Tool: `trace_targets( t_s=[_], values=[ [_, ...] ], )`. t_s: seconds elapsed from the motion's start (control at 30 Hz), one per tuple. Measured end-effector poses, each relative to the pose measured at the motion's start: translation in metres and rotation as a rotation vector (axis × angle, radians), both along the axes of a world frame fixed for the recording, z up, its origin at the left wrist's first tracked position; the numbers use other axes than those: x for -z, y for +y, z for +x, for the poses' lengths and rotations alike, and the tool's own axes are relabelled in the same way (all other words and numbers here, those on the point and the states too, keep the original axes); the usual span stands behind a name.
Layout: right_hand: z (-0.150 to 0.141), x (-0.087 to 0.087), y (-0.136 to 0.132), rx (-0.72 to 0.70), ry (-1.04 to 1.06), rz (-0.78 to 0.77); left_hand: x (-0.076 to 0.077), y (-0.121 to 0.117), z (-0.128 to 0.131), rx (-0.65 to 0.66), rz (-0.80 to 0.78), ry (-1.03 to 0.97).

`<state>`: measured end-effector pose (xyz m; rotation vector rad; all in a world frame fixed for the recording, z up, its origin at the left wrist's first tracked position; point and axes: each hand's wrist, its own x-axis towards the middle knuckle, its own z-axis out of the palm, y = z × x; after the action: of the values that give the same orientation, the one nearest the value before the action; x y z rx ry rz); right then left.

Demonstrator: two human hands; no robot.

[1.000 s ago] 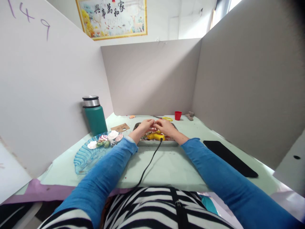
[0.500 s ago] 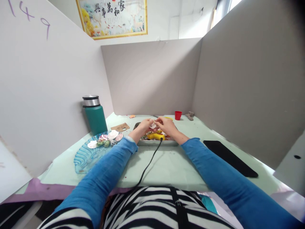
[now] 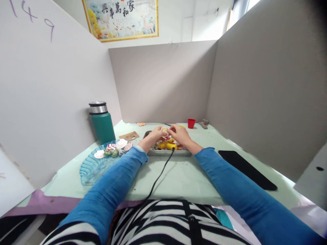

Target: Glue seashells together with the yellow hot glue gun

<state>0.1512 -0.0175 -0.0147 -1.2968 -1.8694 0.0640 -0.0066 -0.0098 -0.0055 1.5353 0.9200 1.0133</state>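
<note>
My left hand (image 3: 154,135) and my right hand (image 3: 180,134) meet above a metal tray (image 3: 169,153) at the middle of the table. Both pinch a small pale shell-like piece (image 3: 164,129) between their fingertips. A yellow glue gun (image 3: 166,145) lies in the tray under my hands, and its black cord (image 3: 158,177) runs toward me. Other small pieces lie in the tray, mostly hidden by my hands.
A blue glass dish (image 3: 92,166) with several shells sits at the left. Behind it stands a green flask (image 3: 101,123). A brown card (image 3: 129,136), a red cup (image 3: 191,123) and a black pad (image 3: 247,169) lie on the green table cover. Partition walls enclose three sides.
Both hands have lifted slightly and moved farther back over the tray, bringing the small pale piece up between the fingertips.
</note>
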Motion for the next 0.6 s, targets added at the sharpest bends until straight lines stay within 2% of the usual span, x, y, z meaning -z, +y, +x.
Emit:
trace_targets(
  t_s=[0.23, 0.43, 0.6],
  values=[
    [0.001, 0.003, 0.009, -0.063, 0.097, -0.015, 0.0, -0.001, 0.002, -0.099, -0.004, 0.016],
    [0.005, 0.002, 0.013, -0.265, 0.456, -0.231, 0.002, 0.0, 0.002, -0.059, -0.02, 0.007],
    [0.005, -0.001, 0.008, -0.33, 0.505, -0.267, 0.003, 0.001, 0.002, -0.023, 0.001, -0.005]
  ],
)
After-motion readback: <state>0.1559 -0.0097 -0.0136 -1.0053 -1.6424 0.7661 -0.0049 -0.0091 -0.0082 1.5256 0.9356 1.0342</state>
